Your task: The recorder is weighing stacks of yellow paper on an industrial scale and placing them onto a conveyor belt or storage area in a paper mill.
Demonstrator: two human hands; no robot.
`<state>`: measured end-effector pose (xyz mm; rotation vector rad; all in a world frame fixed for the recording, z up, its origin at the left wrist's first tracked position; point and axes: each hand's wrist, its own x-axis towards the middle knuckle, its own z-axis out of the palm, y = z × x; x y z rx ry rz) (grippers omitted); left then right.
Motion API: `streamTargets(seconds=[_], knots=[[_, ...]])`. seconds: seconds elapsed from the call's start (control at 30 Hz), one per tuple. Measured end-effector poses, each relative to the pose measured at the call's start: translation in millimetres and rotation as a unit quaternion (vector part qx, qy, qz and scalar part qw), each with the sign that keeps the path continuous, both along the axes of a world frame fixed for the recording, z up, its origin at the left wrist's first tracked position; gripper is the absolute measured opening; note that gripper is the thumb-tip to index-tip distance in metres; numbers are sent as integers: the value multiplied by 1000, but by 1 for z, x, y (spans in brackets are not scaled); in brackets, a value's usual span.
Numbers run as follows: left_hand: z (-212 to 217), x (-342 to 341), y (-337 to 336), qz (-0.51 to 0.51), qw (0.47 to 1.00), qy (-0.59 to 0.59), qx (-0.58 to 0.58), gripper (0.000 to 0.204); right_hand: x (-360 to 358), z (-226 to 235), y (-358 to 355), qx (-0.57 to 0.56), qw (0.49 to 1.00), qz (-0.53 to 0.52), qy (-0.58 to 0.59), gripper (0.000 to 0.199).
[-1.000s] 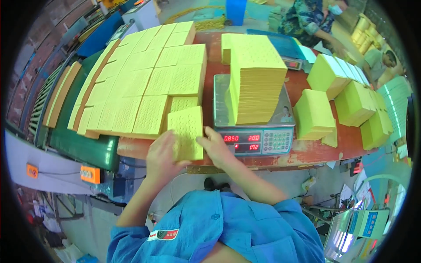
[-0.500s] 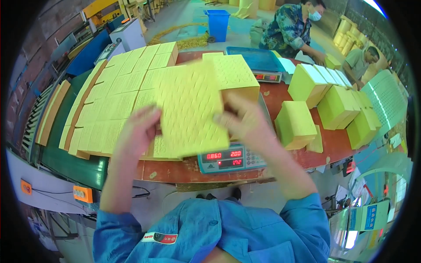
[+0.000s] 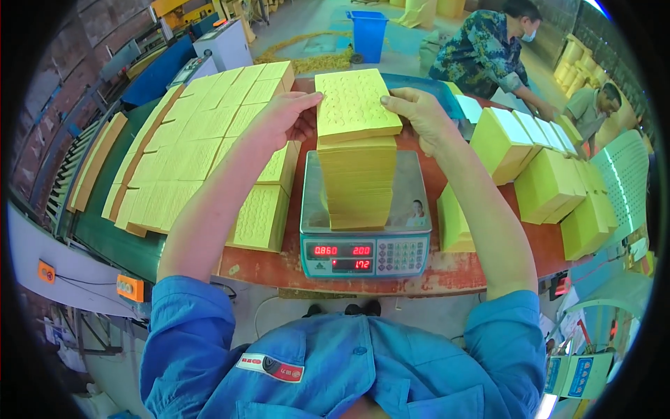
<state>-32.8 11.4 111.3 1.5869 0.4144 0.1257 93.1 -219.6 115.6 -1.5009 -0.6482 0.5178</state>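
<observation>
My left hand (image 3: 288, 117) and my right hand (image 3: 423, 117) grip opposite sides of a wad of yellow paper (image 3: 357, 105) with rows of curved cut marks. The thumbs lie at its top edges; the other fingers are partly hidden. This wad rests on, or just over, a tall stack of yellow paper (image 3: 361, 185), its sides slightly uneven. The stack stands on the metal pan of a digital scale (image 3: 412, 260) with lit red figures. Left of the scale, beneath my left forearm, is a block of yellow paper (image 3: 259, 218). Another paper block (image 3: 455, 222) is partly covered by my right forearm.
Many paper blocks (image 3: 178, 150) stand in rows at left, by a green conveyor belt (image 3: 87, 230). More blocks (image 3: 551, 181) fill the red table's (image 3: 453, 271) right side. A second blue scale (image 3: 433, 94) sits behind. Two co-workers (image 3: 478, 56) are at the far right.
Both hands have carried the wad of paper from above the near left part of the scale, away from me and right, onto or just over the stack. The stack and scale pan are now exposed.
</observation>
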Motion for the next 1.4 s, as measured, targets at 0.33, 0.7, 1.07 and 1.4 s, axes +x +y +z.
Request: streamTargets(seconds=[0.33,0.7,1.07,1.4], knots=[[-2,-6,-6,-18,1000,-2,-20,25,-9,-7,-7,30,999,-29,-21,33],[-3,-10,-12,-7,1000,-7,-12,23,-19,-24,-11,15,984,-86,-153,31],[-12,-14,-15,-1,999,-28,-25,24,-25,-31,-8,-11,956,-130,-264,30],[-10,-12,-17,3,999,-35,22,24,-23,-32,-12,10,944,-156,-290,31]])
